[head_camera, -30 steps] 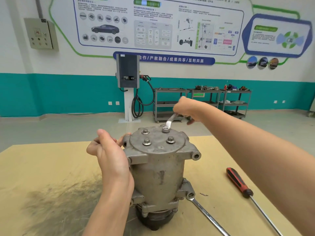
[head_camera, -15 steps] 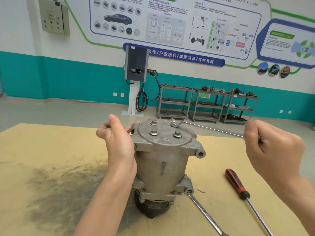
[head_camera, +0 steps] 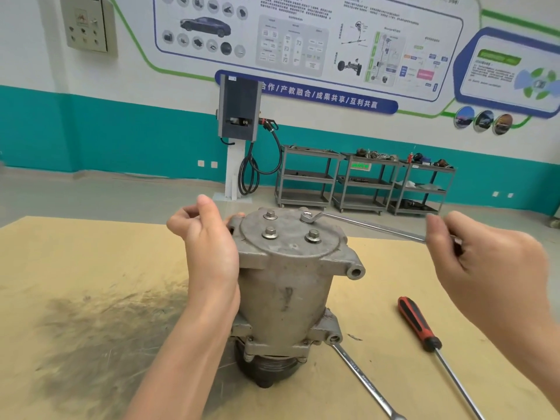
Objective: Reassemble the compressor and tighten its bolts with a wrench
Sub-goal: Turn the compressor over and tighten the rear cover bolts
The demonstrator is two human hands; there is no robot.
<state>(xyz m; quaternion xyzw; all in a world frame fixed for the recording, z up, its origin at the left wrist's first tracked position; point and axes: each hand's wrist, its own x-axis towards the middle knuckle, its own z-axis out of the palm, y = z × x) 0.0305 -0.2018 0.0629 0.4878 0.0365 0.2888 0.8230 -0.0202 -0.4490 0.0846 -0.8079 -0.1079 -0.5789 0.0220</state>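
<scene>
Bracing the compressor (head_camera: 288,286) with our left hand (head_camera: 209,247), we grip the wrench (head_camera: 363,224) in our right hand (head_camera: 485,259) — its shaft runs rightward from the far-right bolt (head_camera: 306,217).

Both hands (head_camera: 209,237) (head_camera: 485,262) curled (arms extended)

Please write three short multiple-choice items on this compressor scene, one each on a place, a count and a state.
1. Where does the red-handled screwdriver lie?
A. right of the compressor
B. on its cover
C. in the left hand

2. How many bolts show on the top cover?
A. two
B. four
C. six

3. What does the right hand hold?
A. nothing
B. a bolt
C. the wrench handle

Key: 1 A, it rests on the table there; 2 B, four heads visible; 3 C, fingers curl round the handle, whose head sits on a bolt.
</scene>
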